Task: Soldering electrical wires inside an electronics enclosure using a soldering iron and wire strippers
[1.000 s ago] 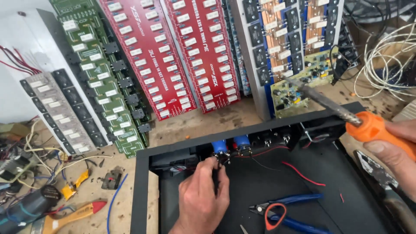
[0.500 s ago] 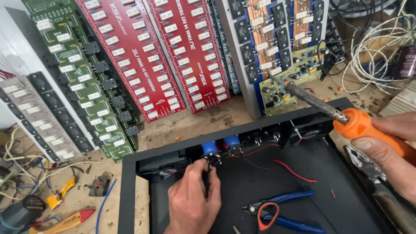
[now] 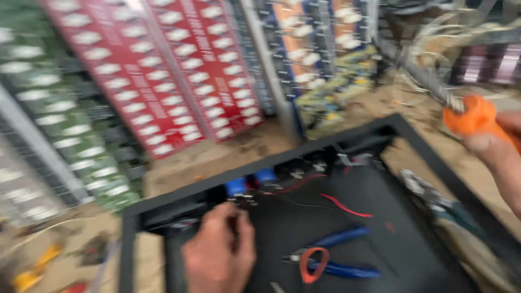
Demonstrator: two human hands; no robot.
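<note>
The view is blurred by motion. My left hand (image 3: 220, 252) reaches into a black open chassis (image 3: 130, 239) and pinches a thin wire by the blue parts (image 3: 251, 182) on its back wall. My right hand (image 3: 499, 154) is at the right edge, closed around the orange handle of a soldering iron (image 3: 469, 116), whose metal shaft points up and left, away from the chassis. A red wire (image 3: 344, 205) lies on the chassis floor.
Blue-handled cutters (image 3: 331, 258) with an orange loop lie inside the chassis. Red circuit boards (image 3: 163, 81), green boards (image 3: 59, 125) and boards with white parts lean behind it. Pliers (image 3: 434, 198) rest at the right rim. Yellow and red tools lie at the bottom left.
The camera has swung, so everything shifted and blurred. My right hand with the soldering iron has moved up and to the right. My left hand stays at the wires by the back wall.
</note>
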